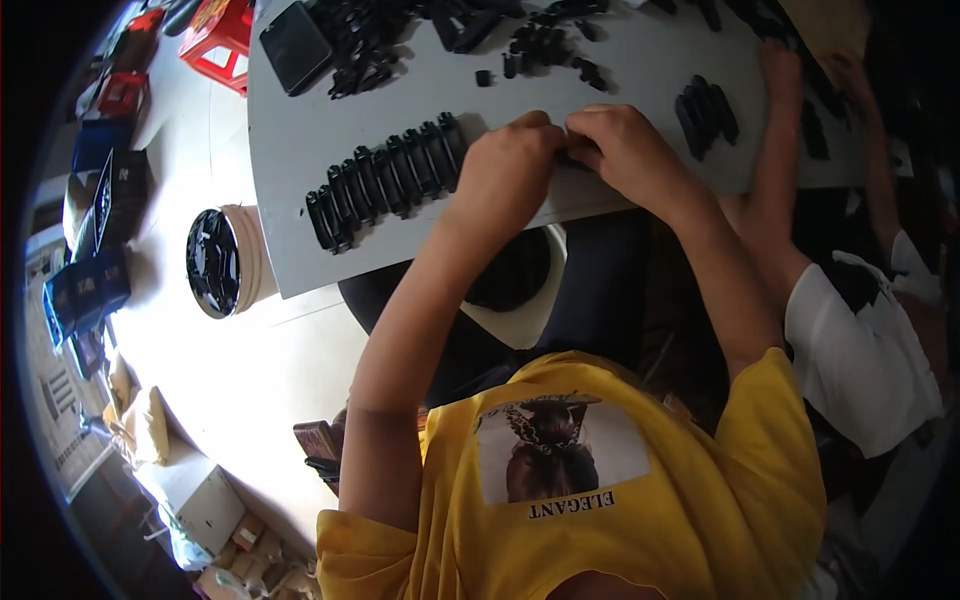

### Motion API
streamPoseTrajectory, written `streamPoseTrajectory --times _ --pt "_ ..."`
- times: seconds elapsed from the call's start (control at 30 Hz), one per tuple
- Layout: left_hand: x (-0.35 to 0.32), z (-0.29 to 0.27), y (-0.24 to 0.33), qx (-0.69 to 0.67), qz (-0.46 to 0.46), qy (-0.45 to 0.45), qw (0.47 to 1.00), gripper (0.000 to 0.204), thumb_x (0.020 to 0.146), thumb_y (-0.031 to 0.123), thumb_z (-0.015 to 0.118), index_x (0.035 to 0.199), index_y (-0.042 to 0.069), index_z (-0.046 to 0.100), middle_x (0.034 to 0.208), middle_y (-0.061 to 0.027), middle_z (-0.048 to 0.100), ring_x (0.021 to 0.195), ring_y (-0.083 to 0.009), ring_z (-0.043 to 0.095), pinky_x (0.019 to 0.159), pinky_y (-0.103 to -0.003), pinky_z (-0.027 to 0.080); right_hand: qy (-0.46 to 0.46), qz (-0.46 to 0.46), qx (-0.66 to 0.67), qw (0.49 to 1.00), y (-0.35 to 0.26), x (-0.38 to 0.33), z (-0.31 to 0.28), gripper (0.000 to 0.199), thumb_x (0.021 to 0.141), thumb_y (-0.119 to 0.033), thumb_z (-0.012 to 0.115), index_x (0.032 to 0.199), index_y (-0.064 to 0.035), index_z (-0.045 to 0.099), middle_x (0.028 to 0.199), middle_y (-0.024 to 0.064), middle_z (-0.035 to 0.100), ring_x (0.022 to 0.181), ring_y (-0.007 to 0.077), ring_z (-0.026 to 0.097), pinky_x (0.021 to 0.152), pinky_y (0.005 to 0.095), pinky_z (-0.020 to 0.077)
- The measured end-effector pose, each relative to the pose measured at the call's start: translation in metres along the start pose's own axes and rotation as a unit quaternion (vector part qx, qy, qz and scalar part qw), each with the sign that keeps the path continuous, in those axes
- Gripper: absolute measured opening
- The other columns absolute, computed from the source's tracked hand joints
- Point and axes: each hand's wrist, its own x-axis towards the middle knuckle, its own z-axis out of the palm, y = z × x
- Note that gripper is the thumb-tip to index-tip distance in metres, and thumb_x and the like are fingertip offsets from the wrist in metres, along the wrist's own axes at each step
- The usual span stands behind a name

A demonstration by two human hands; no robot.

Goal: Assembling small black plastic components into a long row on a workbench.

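Both of my hands meet over the table's near edge with fingers pinched together. My left hand (508, 165) and my right hand (625, 150) close on a small black part (573, 161), which is mostly hidden by the fingers. Left of my left hand, a slanting row of several black clip-like plastic parts (385, 178) stands side by side on the light grey table (290, 215). Beyond my hands lie small loose black pieces (540, 48). To the right of my right hand rests a group of several long black parts (706, 115).
A black tray-like thing (296, 48) and a heap of black parts (365, 55) fill the table's far left. A co-worker's arm (785, 130) reaches in at the right. On the floor at left are a bucket of black pieces (214, 262) and a red stool (222, 45).
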Motion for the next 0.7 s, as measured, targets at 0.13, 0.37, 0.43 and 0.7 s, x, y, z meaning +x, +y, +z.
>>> streamPoseTrajectory --times 0.13,0.37,0.43,0.7 --pt "-0.003 0.001 0.004 0.035 0.005 -0.003 0.999 0.013 0.073 -0.001 0.056 0.082 0.004 0.063 0.09 -0.011 0.061 0.081 -0.0327 0.063 0.069 -0.041 0.051 -0.01 0.024 -0.026 0.999 -0.012 0.001 0.0 0.007 0.076 0.002 0.062 0.077 0.0027 0.055 0.077 0.0171 0.059 0.074 0.0355 0.058 0.067 0.0397 0.0461" --pt "0.018 -0.026 -0.022 -0.008 -0.005 0.078 0.997 0.021 0.082 0.003 0.053 0.098 0.006 0.067 0.106 -0.0153 0.062 0.093 -0.0329 0.062 0.078 -0.041 0.052 0.096 0.132 -0.045 0.986 -0.012 0.008 0.026 0.007 0.08 -0.005 0.062 0.079 0.0009 0.059 0.076 0.0202 0.062 0.074 0.0369 0.063 0.065 0.0432 0.0497" --pt "0.035 -0.039 -0.045 0.012 -0.001 0.123 0.992 0.019 0.082 0.006 0.054 0.096 0.005 0.067 0.103 -0.0161 0.062 0.093 -0.0343 0.061 0.078 -0.042 0.051 0.112 0.149 -0.038 0.982 -0.02 0.017 0.037 0.012 0.082 -0.011 0.066 0.081 0.0002 0.061 0.074 0.0186 0.065 0.071 0.0343 0.066 0.064 0.0417 0.0515" --pt "0.097 -0.039 -0.083 0.171 -0.095 0.096 0.976 0.02 0.079 0.017 0.063 0.091 0.001 0.067 0.105 -0.0173 0.06 0.092 -0.0373 0.062 0.078 -0.045 0.052 0.297 0.16 0.003 0.941 0.023 0.001 0.027 0.008 0.084 -0.01 0.066 0.088 -0.0029 0.063 0.078 0.0082 0.064 0.063 0.0179 0.062 0.059 0.0303 0.0492"
